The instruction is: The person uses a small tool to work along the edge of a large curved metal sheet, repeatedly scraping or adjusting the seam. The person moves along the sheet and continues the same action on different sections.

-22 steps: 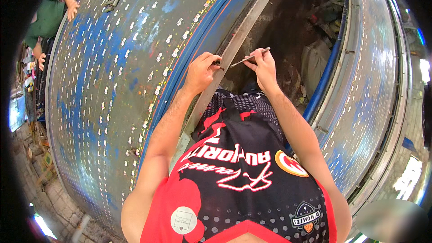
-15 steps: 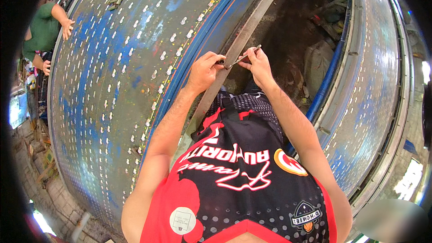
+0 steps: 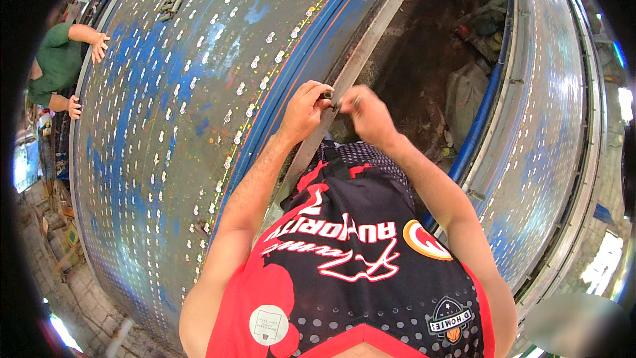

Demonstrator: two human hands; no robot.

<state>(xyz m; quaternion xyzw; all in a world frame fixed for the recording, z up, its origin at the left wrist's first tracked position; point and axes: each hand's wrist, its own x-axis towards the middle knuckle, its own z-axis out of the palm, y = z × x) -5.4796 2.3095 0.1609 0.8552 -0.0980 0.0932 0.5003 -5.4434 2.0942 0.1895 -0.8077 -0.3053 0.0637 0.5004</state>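
Note:
My left hand is closed, pinching a small dark hollow cylinder between thumb and fingertips above the long table's metal edge rail. Just right of it, my right hand is smeared by motion, its fingers curled around a thin metal tool that barely shows through the blur. The fingertips of both hands are close together at the cylinder. Left of my hands lies the table surface, grey with worn blue patches and rows of small white marks.
Several dark cylinders lie in a pile farther up the table. A person in a green shirt stands at the far left edge, both hands on it. A second long table with a blue tube runs along the right, across a dark gap.
My right hand has turned and dropped lower and left, toward the cylinder; the thin tool was plain before. My left hand keeps its pinch. The other person's hands have shifted slightly down.

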